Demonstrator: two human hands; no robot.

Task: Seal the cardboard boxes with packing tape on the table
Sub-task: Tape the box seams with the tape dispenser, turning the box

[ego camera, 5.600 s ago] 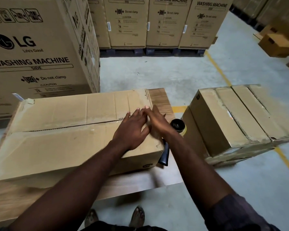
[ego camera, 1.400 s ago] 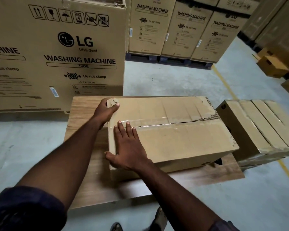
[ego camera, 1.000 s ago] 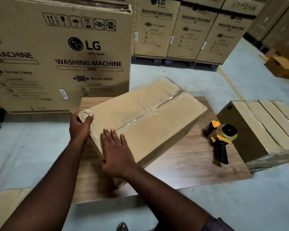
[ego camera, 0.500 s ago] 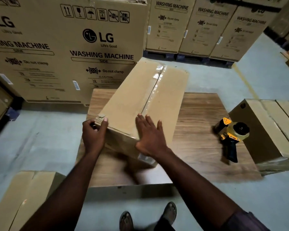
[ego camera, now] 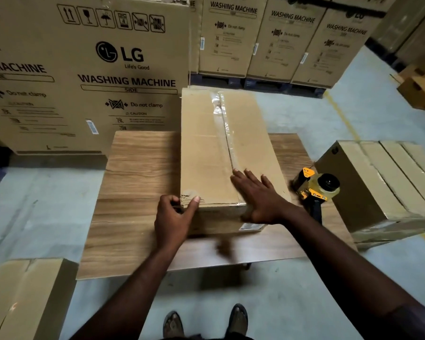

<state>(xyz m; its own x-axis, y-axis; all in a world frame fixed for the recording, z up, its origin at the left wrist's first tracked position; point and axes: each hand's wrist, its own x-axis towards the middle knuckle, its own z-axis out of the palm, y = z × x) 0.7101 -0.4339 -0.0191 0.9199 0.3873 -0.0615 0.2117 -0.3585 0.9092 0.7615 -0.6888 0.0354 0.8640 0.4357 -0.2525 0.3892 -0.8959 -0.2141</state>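
the cardboard box (ego camera: 219,153) lies lengthwise on the wooden bench (ego camera: 138,173), with clear tape along its top seam. the left hand (ego camera: 174,217) grips its near corner, fingers curled round it. the right hand (ego camera: 258,200) lies flat on top, fingers spread. the step looks like positioning. the next move probably calls for the tape dispenser (ego camera: 314,187), just right of the box. washing-machine cartons (ego camera: 88,69) stand behind on the concrete floor.

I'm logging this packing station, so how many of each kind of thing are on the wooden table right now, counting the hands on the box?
Cardboard box: 1
Tape dispenser: 1
Hands on the box: 2, the left hand gripping its near corner and the right hand flat on top
Total: 4
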